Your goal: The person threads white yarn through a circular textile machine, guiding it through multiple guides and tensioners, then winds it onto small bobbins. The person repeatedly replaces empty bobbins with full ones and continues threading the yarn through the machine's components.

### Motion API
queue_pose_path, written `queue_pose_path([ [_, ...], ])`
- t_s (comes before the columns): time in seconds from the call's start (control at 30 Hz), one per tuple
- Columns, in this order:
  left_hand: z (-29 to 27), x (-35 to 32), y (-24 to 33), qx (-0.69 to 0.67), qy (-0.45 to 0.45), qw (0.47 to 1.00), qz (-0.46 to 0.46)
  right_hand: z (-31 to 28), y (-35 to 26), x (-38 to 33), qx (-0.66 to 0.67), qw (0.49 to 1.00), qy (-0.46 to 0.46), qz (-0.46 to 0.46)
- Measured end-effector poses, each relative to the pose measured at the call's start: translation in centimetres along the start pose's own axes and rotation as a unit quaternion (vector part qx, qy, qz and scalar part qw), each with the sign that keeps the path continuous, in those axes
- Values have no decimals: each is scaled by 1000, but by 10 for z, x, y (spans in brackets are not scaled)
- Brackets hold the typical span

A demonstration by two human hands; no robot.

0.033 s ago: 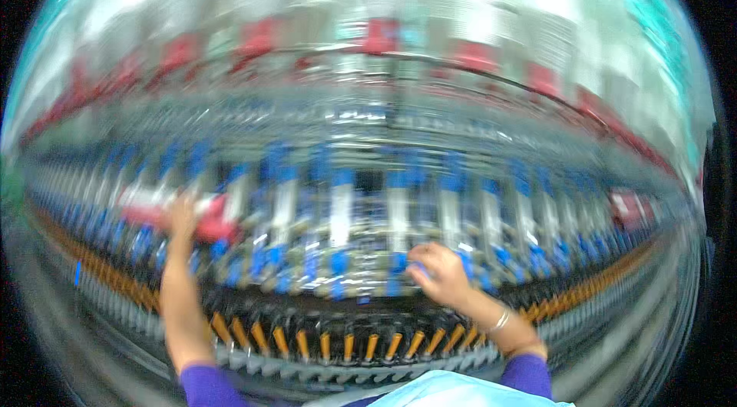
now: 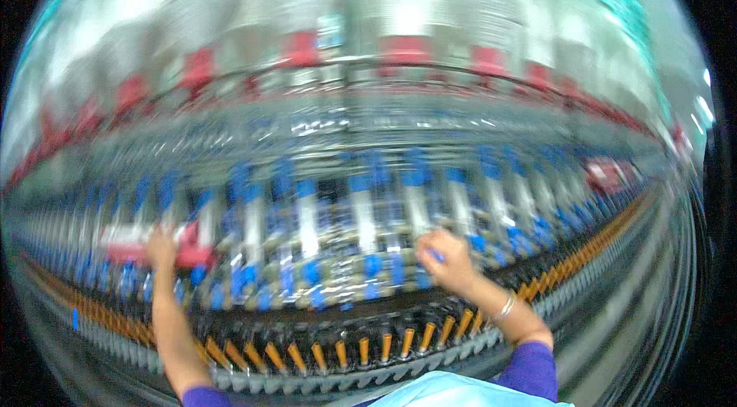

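Running along the near side is a row of orange pegs [image 2: 365, 351]. Beyond it, the right hand [image 2: 447, 259], fingers curled, sits beside the blue clips [image 2: 372, 265]; the left hand [image 2: 161, 248] overlaps the red-and-white box [image 2: 196, 254] at left. Blur leaves unclear whether either hand grips anything. White spools [image 2: 407, 4] fill the far top.
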State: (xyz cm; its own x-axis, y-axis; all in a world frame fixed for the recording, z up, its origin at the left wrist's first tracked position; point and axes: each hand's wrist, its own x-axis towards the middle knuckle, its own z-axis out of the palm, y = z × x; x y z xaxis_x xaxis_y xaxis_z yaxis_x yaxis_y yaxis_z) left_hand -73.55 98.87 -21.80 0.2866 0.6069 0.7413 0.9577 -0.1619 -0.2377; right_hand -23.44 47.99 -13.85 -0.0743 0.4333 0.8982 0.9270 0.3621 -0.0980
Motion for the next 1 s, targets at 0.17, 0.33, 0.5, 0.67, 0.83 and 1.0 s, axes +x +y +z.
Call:
queue_pose_path([
  [0.17,31,16,22,-82,9,995,-60,-267,129,-61,-42,903,391,173],
  [0.33,-40,2,64,-36,-58,981,-180,-528,144,-28,-117,672,728,-69],
  [0.5,-221,-17,198,-460,370,795,-140,-689,136,15,28,967,252,40],
  [0.67,-486,-11,358,-907,19,384,173,-619,207,56,148,971,183,36],
  [0.83,-722,-7,385,-885,-69,246,389,-514,216,73,169,953,227,103],
  [1.0,-792,-14,390,-814,-34,348,464,-468,191,82,227,939,235,110],
])
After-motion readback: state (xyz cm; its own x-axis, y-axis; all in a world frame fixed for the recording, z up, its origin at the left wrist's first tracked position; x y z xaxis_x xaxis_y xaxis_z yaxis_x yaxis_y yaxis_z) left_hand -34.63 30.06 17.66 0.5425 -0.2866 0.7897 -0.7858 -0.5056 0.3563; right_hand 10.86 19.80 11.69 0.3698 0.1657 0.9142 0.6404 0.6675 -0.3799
